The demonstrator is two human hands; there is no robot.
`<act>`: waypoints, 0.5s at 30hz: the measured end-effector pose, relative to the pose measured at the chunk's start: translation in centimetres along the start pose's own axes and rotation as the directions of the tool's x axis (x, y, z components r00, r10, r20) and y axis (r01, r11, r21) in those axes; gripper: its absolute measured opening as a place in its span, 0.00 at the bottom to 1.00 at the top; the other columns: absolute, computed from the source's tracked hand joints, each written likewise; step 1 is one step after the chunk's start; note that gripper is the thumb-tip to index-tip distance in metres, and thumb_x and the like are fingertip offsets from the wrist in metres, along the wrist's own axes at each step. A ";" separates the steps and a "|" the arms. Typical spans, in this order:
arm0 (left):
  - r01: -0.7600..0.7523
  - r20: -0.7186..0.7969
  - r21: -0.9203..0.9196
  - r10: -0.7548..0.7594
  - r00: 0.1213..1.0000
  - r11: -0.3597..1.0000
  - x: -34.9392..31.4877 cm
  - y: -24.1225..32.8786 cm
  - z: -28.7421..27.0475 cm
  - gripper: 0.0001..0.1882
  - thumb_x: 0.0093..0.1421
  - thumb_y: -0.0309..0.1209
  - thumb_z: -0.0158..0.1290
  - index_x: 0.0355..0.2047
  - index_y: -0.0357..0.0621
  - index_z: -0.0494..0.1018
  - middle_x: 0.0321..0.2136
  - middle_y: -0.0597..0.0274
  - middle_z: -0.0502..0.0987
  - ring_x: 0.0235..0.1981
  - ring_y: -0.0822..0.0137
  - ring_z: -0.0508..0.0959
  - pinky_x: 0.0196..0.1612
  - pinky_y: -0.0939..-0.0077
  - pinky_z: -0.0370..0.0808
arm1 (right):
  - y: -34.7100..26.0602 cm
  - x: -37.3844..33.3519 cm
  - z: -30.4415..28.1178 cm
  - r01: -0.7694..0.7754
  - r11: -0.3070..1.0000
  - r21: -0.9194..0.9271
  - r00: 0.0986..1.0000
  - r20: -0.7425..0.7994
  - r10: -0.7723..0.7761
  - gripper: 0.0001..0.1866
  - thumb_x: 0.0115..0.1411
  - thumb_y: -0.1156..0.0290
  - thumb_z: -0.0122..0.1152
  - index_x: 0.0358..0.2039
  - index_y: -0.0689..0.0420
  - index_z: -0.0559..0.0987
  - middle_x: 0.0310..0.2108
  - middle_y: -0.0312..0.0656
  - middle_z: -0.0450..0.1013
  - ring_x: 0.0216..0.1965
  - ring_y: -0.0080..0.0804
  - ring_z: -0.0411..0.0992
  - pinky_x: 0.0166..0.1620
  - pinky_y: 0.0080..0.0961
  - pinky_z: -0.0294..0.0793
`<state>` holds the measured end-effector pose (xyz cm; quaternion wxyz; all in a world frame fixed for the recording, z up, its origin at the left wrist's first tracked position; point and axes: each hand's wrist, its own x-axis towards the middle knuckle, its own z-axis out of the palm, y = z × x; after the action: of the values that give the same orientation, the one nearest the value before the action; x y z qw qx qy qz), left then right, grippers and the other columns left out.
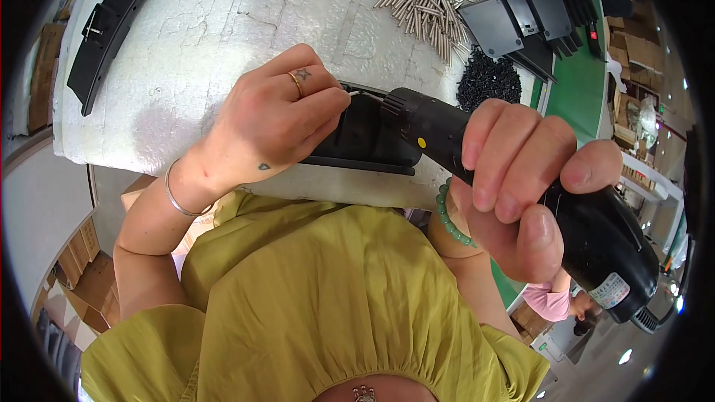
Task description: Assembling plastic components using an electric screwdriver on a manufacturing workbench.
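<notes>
My right hand (514, 179) is wrapped round the body of a black electric screwdriver (607, 234), whose bit points left. My left hand (275, 115) is closed, thumb and fingers pinched together right at the bit's tip. A small bright end shows at those fingertips, too small to name. Beneath the bit lies a black plastic part (376, 134) at the table's near edge, partly covered by my left hand and the screwdriver. A similar long, curved black part (112, 33) rests at the far left with a small metal pin on it.
A heap of silver metal pins (424, 4) lies at the far side, beside a pile of small black screws (489, 82). Black plastic parts (514, 22) are stacked at the far right. White foam sheeting (246, 7) covers the table. Another person (550, 301) sits at the lower right.
</notes>
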<state>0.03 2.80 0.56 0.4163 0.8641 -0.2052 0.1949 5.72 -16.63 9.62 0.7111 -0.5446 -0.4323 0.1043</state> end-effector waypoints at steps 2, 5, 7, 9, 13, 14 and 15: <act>-0.001 -0.008 0.008 0.001 1.000 1.000 -0.3 -0.1 -0.1 0.08 0.41 0.18 0.57 0.23 0.41 0.71 0.20 0.65 0.70 0.26 0.63 0.71 0.26 0.72 0.71 | 0.4 0.2 0.4 0.006 1.000 0.016 1.000 0.002 -0.006 0.17 0.52 0.71 0.51 0.43 0.53 0.63 0.22 0.32 0.64 0.21 0.22 0.62 0.30 0.24 0.61; -0.003 -0.012 0.001 0.003 1.000 1.000 -0.1 -0.1 0.2 0.09 0.40 0.19 0.57 0.23 0.41 0.71 0.20 0.65 0.70 0.26 0.64 0.71 0.25 0.73 0.71 | 0.4 0.4 0.3 0.011 1.000 -0.002 1.000 0.014 -0.011 0.16 0.51 0.72 0.52 0.41 0.53 0.62 0.22 0.33 0.65 0.20 0.22 0.62 0.30 0.25 0.62; -0.009 -0.008 -0.001 0.009 1.000 1.000 -0.2 0.1 0.3 0.08 0.40 0.20 0.57 0.22 0.42 0.71 0.19 0.66 0.69 0.26 0.65 0.71 0.23 0.73 0.70 | 0.4 0.6 0.4 0.012 1.000 -0.011 0.999 0.042 -0.012 0.16 0.51 0.73 0.53 0.40 0.53 0.61 0.22 0.33 0.65 0.20 0.22 0.62 0.29 0.25 0.63; 0.000 -0.009 0.015 0.000 1.000 1.000 -0.6 0.3 0.1 0.07 0.40 0.21 0.57 0.21 0.43 0.70 0.18 0.66 0.68 0.25 0.66 0.70 0.22 0.74 0.70 | 0.7 1.0 0.8 -0.009 1.000 -0.003 0.995 0.098 0.010 0.17 0.50 0.75 0.54 0.39 0.52 0.60 0.23 0.33 0.66 0.20 0.23 0.63 0.29 0.26 0.64; -0.040 0.071 0.088 0.034 0.997 0.995 -0.3 0.4 0.4 0.09 0.42 0.26 0.57 0.16 0.46 0.66 0.15 0.69 0.65 0.24 0.68 0.69 0.19 0.75 0.69 | -0.1 1.8 0.5 -0.071 0.995 -0.067 0.979 0.188 0.082 0.16 0.51 0.75 0.54 0.39 0.52 0.60 0.23 0.34 0.66 0.20 0.23 0.63 0.29 0.27 0.64; -0.040 0.098 0.096 0.031 0.995 0.995 -0.3 0.4 0.3 0.10 0.43 0.28 0.56 0.16 0.47 0.65 0.15 0.69 0.64 0.23 0.68 0.68 0.19 0.74 0.68 | -0.1 2.0 0.6 -0.091 0.992 -0.083 0.977 0.187 0.105 0.16 0.52 0.75 0.54 0.39 0.52 0.60 0.23 0.34 0.65 0.20 0.23 0.63 0.30 0.27 0.64; -0.040 0.091 0.094 0.031 0.995 0.995 -0.3 0.4 0.2 0.10 0.43 0.28 0.56 0.16 0.47 0.65 0.15 0.69 0.64 0.23 0.68 0.68 0.19 0.74 0.68 | -0.1 2.2 0.7 -0.111 0.989 -0.100 0.974 0.185 0.128 0.15 0.53 0.75 0.54 0.39 0.52 0.60 0.23 0.35 0.65 0.20 0.23 0.63 0.30 0.27 0.64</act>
<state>-0.39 2.46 0.51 0.3614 0.8871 -0.2294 0.1729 6.48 -14.79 10.83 0.6339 -0.5880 -0.4693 0.1793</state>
